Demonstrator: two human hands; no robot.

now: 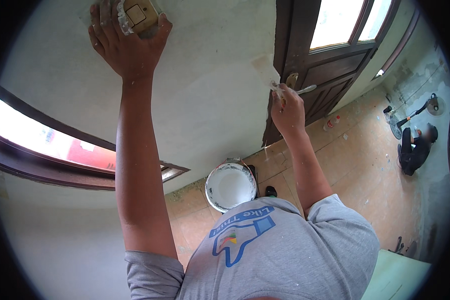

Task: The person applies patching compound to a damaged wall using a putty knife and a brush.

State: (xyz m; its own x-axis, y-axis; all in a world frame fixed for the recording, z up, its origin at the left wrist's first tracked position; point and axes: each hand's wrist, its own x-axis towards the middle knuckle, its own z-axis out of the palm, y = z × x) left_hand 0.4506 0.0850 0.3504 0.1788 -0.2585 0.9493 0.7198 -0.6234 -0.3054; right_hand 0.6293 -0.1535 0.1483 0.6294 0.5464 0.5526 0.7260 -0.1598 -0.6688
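My left hand [127, 47] is raised against the wall, its fingers and thumb spread on either side of a cream light switch [141, 14]. Crumpled clear film [123, 19] clings to the switch's left edge, beside my whitened fingers. My right hand [289, 107] is closed in front of the door's edge, pinching a wad of crumpled clear plastic film [276, 87]. A small reddish bit shows among those fingers, too small to name. Just beyond them are the brass door plate [292, 79] and a pale lever handle [306, 89].
Below me stands a white bucket [212, 197] smeared with pale material. A dark wooden door [335, 67] is at right, a low window [50, 150] at left. On the tiled floor are a bottle [331, 123], a fan [397, 125] and a seated person [419, 152].
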